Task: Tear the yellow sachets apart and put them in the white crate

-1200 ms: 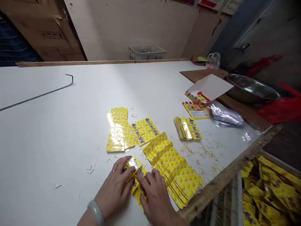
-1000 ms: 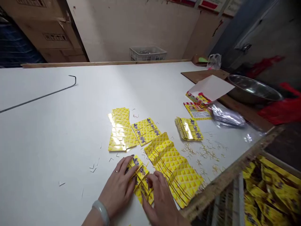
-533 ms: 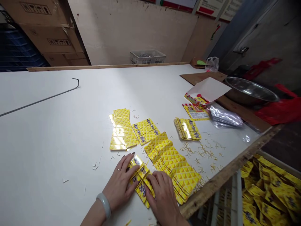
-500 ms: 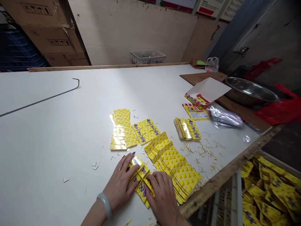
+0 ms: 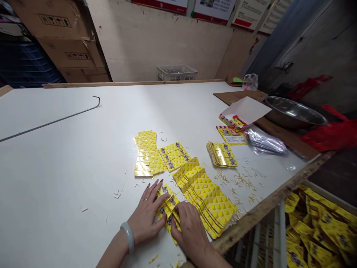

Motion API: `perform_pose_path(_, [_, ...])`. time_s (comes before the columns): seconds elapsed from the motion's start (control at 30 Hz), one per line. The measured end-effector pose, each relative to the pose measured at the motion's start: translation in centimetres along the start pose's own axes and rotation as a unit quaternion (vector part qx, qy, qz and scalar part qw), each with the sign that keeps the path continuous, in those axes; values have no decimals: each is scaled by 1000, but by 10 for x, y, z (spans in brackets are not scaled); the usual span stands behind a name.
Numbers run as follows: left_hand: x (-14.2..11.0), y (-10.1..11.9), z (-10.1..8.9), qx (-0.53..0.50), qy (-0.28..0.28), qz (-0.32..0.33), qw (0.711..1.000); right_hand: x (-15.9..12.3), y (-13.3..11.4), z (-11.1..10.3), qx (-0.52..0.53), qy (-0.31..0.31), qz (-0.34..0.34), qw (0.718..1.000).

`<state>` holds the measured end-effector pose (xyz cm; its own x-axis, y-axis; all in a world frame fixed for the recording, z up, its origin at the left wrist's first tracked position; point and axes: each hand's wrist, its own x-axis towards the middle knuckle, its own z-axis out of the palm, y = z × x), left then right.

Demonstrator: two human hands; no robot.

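Note:
A yellow printed card sheet [image 5: 165, 189] with small blue cartoon figures, scored into sections, lies partly folded under both hands near the table's front edge. My left hand [image 5: 149, 216], a bracelet at its wrist, reaches over it, with thumb and index finger closed about a raised fold. On the sheet's right side, my right hand [image 5: 191, 229] has its thumb and bent fingers closed on the edge. The fingers hide part of the folds. Right beside it is a row of overlapping yellow waffle-patterned sheets [image 5: 206, 197]. Beyond are flat yellow cards [image 5: 147, 154] and a figure-printed sheet [image 5: 175, 155].
A stack of folded yellow cards [image 5: 222, 154] stands to the right, near scattered paper scraps [image 5: 240, 180]. Farther right are clear plastic bags [image 5: 266, 140] and a metal basin [image 5: 295, 110]. A long bent rod [image 5: 55, 121] lies at left. Below the edge, a crate holds yellow pieces [image 5: 320, 227].
The view has shifted slightly, so the table's things appear a little lower and to the right on the left side. Both hands stay on the card sheet; its raised folds sit slightly differently.

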<state>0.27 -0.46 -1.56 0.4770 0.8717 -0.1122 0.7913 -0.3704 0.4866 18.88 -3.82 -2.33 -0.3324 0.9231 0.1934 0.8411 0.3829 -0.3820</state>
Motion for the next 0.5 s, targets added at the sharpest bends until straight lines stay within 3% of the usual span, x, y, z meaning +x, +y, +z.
perform_pose_path(0.17, [1, -2, -1, -14, 0, 2, 1000, 5, 1, -12, 43, -54, 13, 998])
perform_pose_path(0.5, [1, -1, 1, -9, 49, 26, 998, 9, -9, -11, 39, -33, 77, 996])
